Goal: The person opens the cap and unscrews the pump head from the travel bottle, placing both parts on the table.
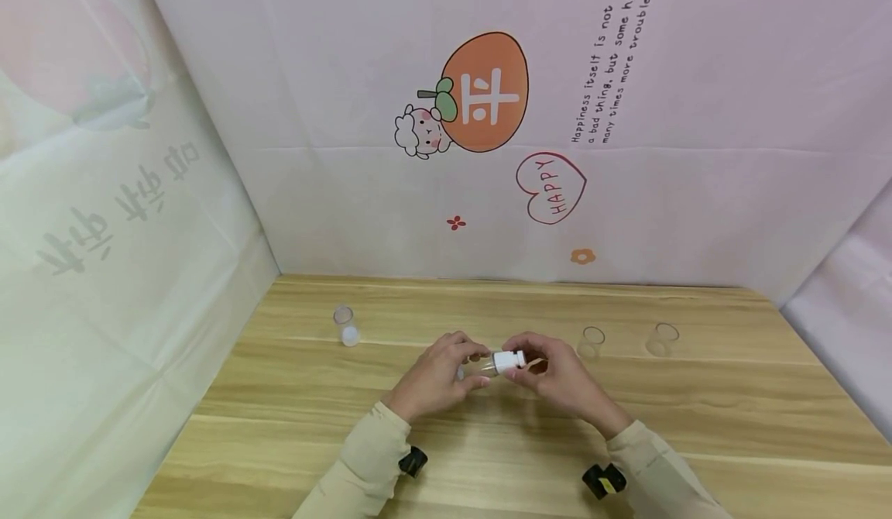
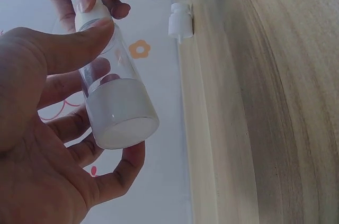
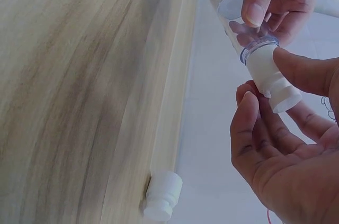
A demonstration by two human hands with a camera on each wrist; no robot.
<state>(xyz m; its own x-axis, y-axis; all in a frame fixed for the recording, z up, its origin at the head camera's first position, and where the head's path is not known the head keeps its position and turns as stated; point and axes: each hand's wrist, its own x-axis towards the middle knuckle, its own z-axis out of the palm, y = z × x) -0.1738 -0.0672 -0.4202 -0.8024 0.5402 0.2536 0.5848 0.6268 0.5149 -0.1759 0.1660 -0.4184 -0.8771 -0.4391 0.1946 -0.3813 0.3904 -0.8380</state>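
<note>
A small clear bottle (image 1: 481, 366) with a white pump head (image 1: 509, 360) lies tilted between both hands. My left hand (image 1: 437, 372) holds the bottle's body, thumb on one side and fingers on the other; its whitish base (image 2: 124, 115) points toward the left wrist camera. At the other end, my right hand (image 1: 557, 372) pinches the white pump head (image 3: 267, 75) between thumb and fingers. Bottle and pump head meet at the clear neck (image 3: 257, 48). Whether the thread is fully tightened cannot be told.
On the wooden table (image 1: 293, 410), a clear container (image 1: 344, 317) with a white part (image 1: 350, 336) is at left. Two clear covers (image 1: 593, 339) are at right. Another white pump head (image 2: 181, 21) stands on the table. A printed cloth (image 1: 348, 209) hangs behind.
</note>
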